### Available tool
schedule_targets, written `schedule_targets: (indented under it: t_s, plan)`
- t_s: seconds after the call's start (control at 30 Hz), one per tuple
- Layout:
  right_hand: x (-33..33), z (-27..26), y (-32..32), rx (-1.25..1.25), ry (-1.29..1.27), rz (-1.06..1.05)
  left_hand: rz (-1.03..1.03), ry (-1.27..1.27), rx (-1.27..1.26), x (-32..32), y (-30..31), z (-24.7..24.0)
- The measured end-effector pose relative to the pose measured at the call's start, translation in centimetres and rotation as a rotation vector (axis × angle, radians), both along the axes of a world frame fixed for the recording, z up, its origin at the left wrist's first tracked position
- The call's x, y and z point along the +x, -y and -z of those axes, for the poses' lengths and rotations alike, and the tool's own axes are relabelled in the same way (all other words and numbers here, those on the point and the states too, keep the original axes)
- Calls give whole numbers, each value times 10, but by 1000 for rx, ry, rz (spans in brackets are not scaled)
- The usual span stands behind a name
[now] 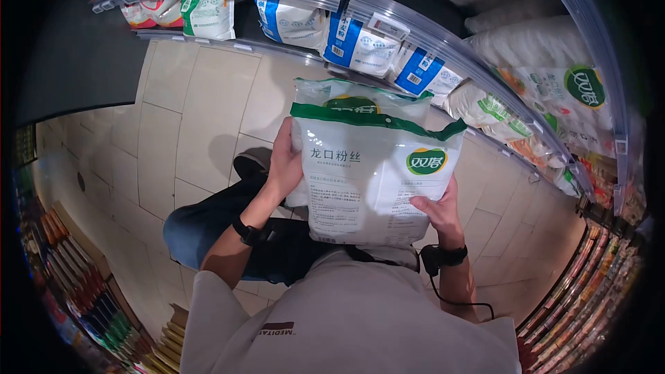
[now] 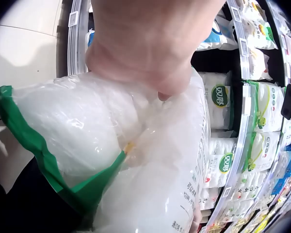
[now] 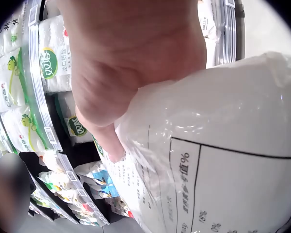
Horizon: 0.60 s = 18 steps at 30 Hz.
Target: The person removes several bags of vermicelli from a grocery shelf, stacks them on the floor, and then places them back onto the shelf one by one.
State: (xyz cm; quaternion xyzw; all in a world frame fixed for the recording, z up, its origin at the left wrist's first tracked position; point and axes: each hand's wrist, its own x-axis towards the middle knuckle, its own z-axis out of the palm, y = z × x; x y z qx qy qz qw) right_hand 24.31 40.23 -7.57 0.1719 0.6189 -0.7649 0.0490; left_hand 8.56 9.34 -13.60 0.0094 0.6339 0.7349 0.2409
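Both hands hold a white plastic bag of Longkou vermicelli upright before the chest. It has a green top band and a green oval logo, and its printed panel faces me. My left hand grips the bag's left side. At the lower right edge my right hand grips it with the thumb on the printed face. A second, similar bag shows just behind the first one's top edge. The left wrist view shows two green-edged bulges of white plastic below the hand. Printed table lines run across the bag in the right wrist view.
Shelves curve ahead and to the right, holding blue-and-white flour bags and more vermicelli bags. A shelf rail carries price tags. Packets stand at lower left and lower right. Tiled floor lies below.
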Motion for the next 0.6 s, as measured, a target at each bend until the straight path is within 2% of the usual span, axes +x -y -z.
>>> schedule_targets:
  t_s: [0.07, 0.27, 0.47, 0.6]
  plan:
    - [4, -2, 1, -3, -18, -1, -5, 10, 19, 1, -1, -6]
    - [3, -10, 4, -19, -34, -15, 123, -24, -129, -5, 8, -2]
    - [3, -15, 3, 0, -4, -49, 201, 169, -133, -16, 8, -12]
    - [2, -19, 5, 19, 6, -55, 143, 308, -116, -13, 7, -7]
